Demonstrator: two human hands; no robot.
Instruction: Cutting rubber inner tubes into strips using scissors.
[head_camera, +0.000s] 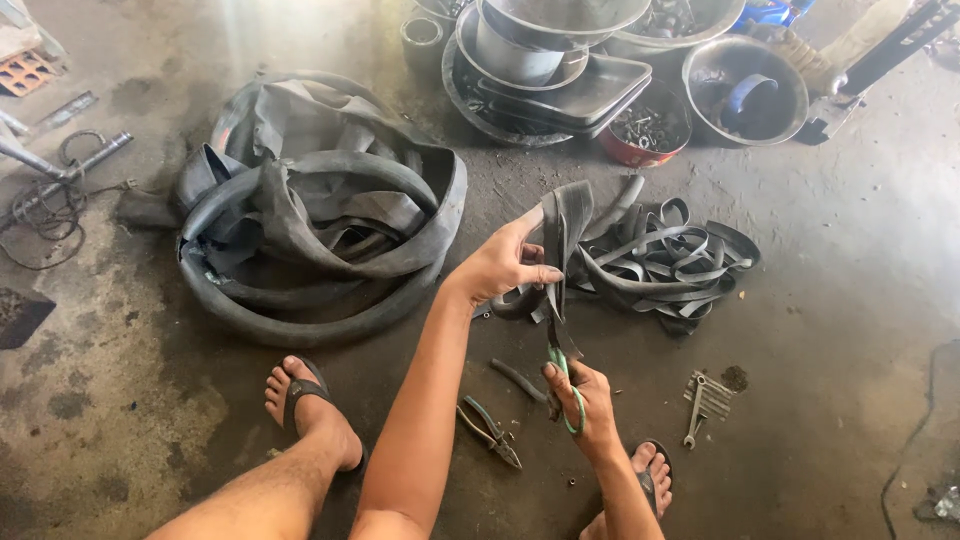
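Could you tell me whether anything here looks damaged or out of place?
The rubber tube in the left hand is slit open, with scissors in the right hand. Cut strips lie tangled on the floor, and pliers lie loose.

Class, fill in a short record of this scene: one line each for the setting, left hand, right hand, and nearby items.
Setting: stained concrete floor
Left hand: grips a black rubber strip
Right hand: holds green-handled scissors at the strip's lower end
Nearby: pile of inner tubes, cut strips, pliers, metal bowls
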